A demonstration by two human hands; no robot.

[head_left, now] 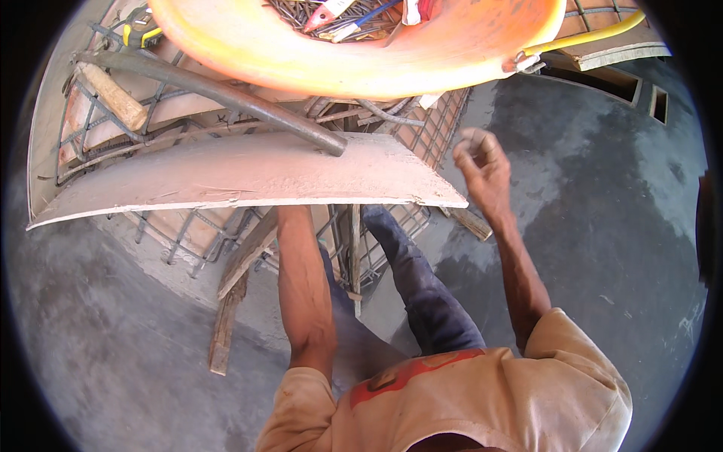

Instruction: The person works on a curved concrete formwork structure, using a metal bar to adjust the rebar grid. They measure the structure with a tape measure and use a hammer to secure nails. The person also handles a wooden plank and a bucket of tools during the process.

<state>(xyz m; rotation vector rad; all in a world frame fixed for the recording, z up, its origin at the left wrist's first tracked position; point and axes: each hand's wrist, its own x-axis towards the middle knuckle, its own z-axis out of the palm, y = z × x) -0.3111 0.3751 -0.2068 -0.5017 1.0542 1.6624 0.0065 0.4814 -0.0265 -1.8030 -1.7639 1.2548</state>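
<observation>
My left forearm (305, 286) reaches forward under a long, dusty, pale board (248, 177), which hides the left hand. To the right of the board's end, my right hand (484, 167) is raised off the board. Its fingers are curled in toward the thumb and slightly blurred; whatever they may hold is too small to make out. A dark metal pipe (226, 98) lies slantwise, its near end over the board. Beyond the board is an orange bowl-shaped container (361, 75) with many nails (301, 13) and a blue-handled brush (369, 21) in it.
A light wooden handle (113, 94) and a black-and-yellow tape measure (141, 29) lie at the far left on a steel rebar grid (177, 245). Wood strips (228, 324) stick out below the board. A yellow handle (587, 34) joins the container's right rim. Grey concrete floor (587, 248) surrounds my legs.
</observation>
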